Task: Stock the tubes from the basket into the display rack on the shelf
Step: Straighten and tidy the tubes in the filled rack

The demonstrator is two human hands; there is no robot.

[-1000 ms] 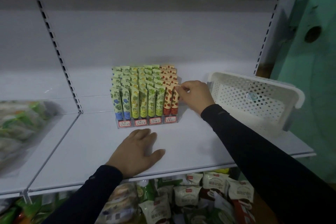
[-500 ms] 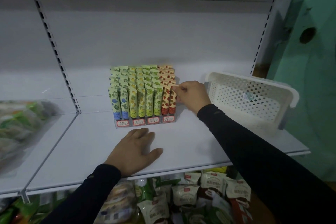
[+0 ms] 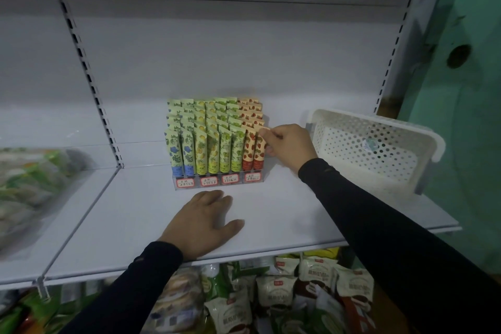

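Now the right hand [image 3: 288, 147] pinches a strawberry tube [image 3: 260, 148] at the display rack's [image 3: 219, 180] right front corner; the left hand [image 3: 204, 222] lies spread flat before the rack, the basket [image 3: 374, 144] just right of it

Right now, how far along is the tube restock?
Nearly done: the display rack looks full across its columns and the basket looks empty. In hand: the right hand pinches the top of a strawberry tube in the front right slot. The left hand rests flat on the shelf.

wall [image 3: 466, 122] — teal, dark round hole | back panel [image 3: 230, 57] — pale grey | light — dim
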